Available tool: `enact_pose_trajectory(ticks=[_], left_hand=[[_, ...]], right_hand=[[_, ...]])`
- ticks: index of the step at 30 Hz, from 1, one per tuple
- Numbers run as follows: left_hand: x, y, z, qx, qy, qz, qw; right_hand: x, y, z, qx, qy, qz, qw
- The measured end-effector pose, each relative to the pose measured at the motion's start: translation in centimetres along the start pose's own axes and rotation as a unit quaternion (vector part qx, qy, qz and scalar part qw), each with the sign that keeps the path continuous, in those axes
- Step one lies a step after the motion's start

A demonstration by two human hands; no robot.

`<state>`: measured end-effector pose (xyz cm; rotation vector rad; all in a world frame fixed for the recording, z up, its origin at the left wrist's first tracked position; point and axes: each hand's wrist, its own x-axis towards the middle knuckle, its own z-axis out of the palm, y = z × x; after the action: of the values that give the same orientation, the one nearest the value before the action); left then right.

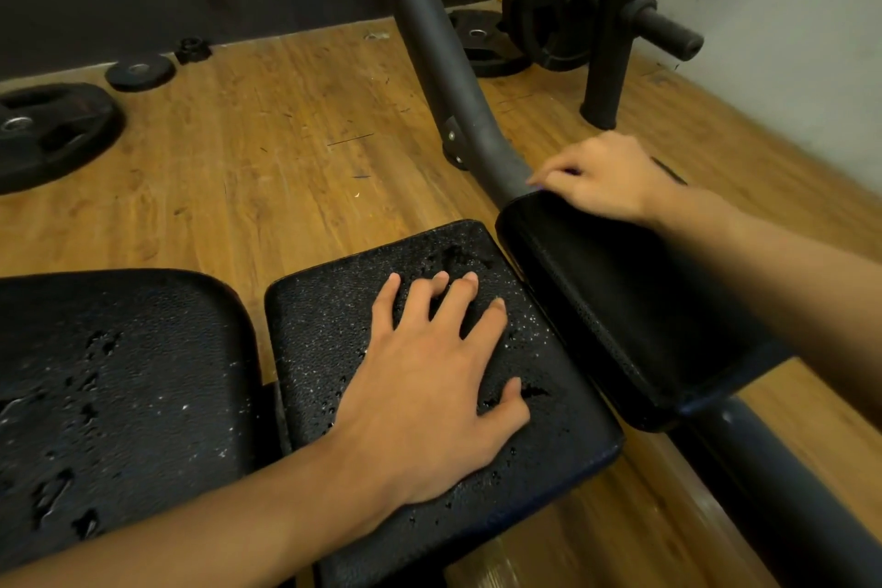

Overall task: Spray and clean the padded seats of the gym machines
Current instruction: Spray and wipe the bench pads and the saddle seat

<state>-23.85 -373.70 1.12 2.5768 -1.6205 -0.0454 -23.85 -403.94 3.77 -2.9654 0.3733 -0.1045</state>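
Note:
Three black padded cushions fill the lower half of the view. The middle seat pad [329, 339] is beaded with spray droplets, and my left hand [429, 382] lies flat on it with fingers spread. The wide pad [119, 377] at the left also carries wet patches. At the right stands a tilted pad [615, 296], and my right hand [606, 181] rests on its top edge with the fingers curled over it. I see no cloth or spray bottle in either hand.
A curved dark frame tube [429, 43] rises behind the tilted pad. Weight plates [47, 129] lie on the wooden floor [267, 158] at the left, more plates [549, 0] hang on a rack peg at the top right. A grey wall borders the right.

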Motion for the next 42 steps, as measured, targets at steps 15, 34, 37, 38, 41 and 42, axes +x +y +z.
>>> enact_pose_trajectory(ticks=[15,34,37,38,41,42], left_hand=[[-0.1,0.0,0.1,0.008,0.009,-0.006,1.0],[0.0,0.2,-0.3,0.016,-0.009,-0.007,1.0],[0.0,0.2,-0.2,0.017,-0.007,-0.008,1.0],[0.1,0.2,-0.3,0.017,-0.006,-0.008,1.0],[0.1,0.2,-0.3,0.02,-0.007,-0.007,1.0],[0.1,0.1,-0.2,0.019,-0.008,-0.007,1.0]], right_hand=[[-1.4,7.2,-0.6,0.027,0.029,-0.005,0.999],[-0.6,5.5,-0.6,0.005,0.037,0.007,0.999],[-0.7,9.3,-0.7,0.075,0.023,0.149,0.986],[-0.6,9.5,-0.5,0.082,0.019,0.166,0.982],[-0.4,6.7,-0.2,0.026,0.038,0.087,0.995],[-0.3,4.9,0.0,0.022,0.038,0.046,0.998]])
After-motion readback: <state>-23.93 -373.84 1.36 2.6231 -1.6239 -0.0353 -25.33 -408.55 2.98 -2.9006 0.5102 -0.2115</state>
